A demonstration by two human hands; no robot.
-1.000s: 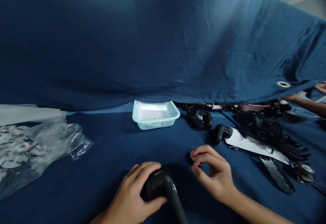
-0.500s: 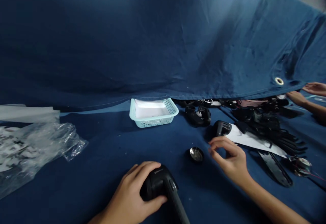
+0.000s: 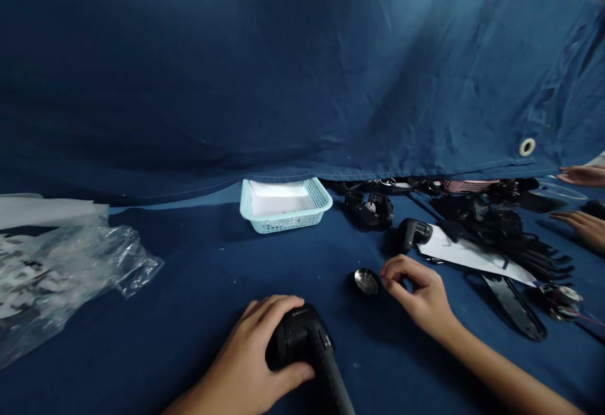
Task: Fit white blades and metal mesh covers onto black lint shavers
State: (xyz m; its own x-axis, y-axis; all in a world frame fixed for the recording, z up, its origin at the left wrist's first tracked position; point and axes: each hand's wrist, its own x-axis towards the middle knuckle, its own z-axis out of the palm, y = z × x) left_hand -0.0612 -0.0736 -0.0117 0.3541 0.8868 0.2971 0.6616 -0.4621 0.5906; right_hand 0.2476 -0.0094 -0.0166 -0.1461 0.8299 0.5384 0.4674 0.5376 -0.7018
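My left hand (image 3: 258, 358) is wrapped around the rounded head of a black hand-held appliance (image 3: 299, 333), which looks like a hair dryer. Its handle runs down toward the bottom edge of the view. My right hand (image 3: 420, 289) has thumb and forefinger drawn together in a pinch; whatever may be between the tips is too small to make out. Just left of those fingertips lies a small round black cap (image 3: 366, 281) with a shiny, speckled metallic inside. The fingertips are close to its rim, and I cannot tell if they touch it.
A light-blue basket (image 3: 286, 223) lined with white stands at the back. Clear plastic bags (image 3: 89, 276) of parts lie left. To the right are a black housing (image 3: 413, 233), white paper (image 3: 472, 256), a motor (image 3: 564, 301) and another person's hand (image 3: 583, 226). A blue curtain (image 3: 283, 75) hangs behind.
My right hand has moved slightly left, closer to the round cap. My left hand stays on the appliance. At the far right, the other person's hands have shifted.
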